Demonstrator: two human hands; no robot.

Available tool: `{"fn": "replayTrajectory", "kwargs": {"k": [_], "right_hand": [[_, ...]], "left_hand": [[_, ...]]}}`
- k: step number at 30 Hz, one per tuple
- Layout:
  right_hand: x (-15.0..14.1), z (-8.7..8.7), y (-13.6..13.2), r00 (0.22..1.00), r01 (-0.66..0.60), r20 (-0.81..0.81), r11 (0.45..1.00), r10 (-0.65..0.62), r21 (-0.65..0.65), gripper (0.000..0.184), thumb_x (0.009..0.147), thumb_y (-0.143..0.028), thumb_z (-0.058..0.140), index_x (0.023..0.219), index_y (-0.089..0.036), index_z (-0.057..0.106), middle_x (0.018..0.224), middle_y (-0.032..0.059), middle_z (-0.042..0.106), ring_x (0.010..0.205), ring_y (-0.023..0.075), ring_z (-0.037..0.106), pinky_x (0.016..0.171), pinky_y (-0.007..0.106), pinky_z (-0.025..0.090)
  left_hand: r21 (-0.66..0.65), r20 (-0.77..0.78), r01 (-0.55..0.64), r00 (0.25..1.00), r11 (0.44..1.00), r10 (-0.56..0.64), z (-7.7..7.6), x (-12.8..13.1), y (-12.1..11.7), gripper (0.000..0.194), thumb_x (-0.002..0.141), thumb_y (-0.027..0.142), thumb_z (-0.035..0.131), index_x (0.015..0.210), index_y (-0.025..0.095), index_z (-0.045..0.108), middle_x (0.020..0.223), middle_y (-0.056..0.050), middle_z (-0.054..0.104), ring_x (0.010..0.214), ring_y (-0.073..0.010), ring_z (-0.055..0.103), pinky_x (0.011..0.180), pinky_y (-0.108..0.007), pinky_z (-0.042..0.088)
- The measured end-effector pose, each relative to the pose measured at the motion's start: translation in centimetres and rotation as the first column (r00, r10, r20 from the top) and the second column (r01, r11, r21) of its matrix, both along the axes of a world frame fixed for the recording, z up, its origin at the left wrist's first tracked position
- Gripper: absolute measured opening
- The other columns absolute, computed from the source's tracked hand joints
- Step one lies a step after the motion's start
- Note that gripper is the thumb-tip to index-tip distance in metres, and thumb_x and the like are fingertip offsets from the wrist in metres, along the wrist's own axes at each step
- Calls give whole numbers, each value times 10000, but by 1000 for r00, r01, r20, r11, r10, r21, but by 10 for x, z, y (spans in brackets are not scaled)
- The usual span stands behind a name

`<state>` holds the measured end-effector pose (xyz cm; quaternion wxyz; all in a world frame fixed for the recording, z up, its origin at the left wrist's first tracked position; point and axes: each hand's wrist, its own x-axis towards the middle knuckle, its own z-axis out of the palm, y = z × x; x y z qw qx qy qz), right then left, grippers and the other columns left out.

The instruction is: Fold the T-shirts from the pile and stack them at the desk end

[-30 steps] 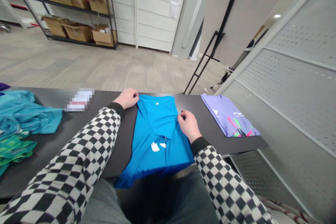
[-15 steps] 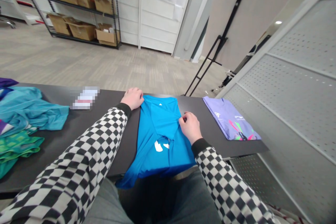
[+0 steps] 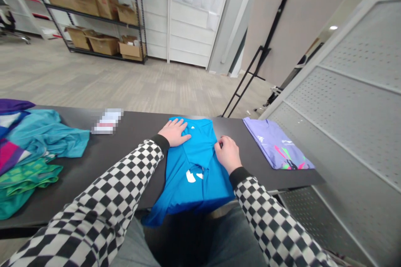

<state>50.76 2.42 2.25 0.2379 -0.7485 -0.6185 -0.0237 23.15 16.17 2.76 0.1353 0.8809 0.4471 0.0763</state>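
Note:
A blue T-shirt (image 3: 200, 154) lies in front of me, its sides partly folded inward and its lower end hanging over the near table edge. White print shows near its middle. My left hand (image 3: 176, 132) rests flat on the shirt's upper left part, fingers spread. At the right edge, my right hand (image 3: 228, 153) is closed, fingertips pinching the blue fabric. A folded lavender T-shirt (image 3: 277, 144) with colourful print lies farther right.
The dark table (image 3: 131, 150) runs across in front. At left is a heap of teal, green and purple clothes (image 3: 53, 133). A blurred pale card (image 3: 107, 121) lies near the far edge. A perforated grey panel (image 3: 351, 104) borders the right side; shelves with cardboard boxes (image 3: 103, 44) stand beyond.
My left hand has moved from the shirt's upper left corner inward and nearer, opening flat on the fabric. My right hand stays at the right edge. The view has tilted up slightly.

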Motion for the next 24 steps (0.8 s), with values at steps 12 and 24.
{"fn": "replayTrajectory", "kwargs": {"k": [12, 24], "right_hand": [[-1, 0, 0, 1000, 19, 14, 1000, -19, -20, 160, 1024, -277, 567, 881, -235, 626, 1133, 125, 751, 1135, 295, 669, 1018, 394, 446], [-13, 13, -4, 997, 59, 43, 996, -56, -71, 174, 1055, -303, 528, 943, -235, 643, 1138, 134, 756, 1137, 311, 661, 985, 409, 456]], "left_hand": [[-27, -45, -126, 991, 992, 125, 3, -22, 21, 912, 1097, 729, 367, 1824, 179, 344, 1913, -139, 202, 1777, -420, 185, 1414, -682, 118], [184, 75, 17, 997, 983, -31, 16, -14, -15, 717, 1130, 542, 457, 1735, 160, 506, 1841, -179, 408, 1743, -431, 291, 1401, -690, 231]]}}
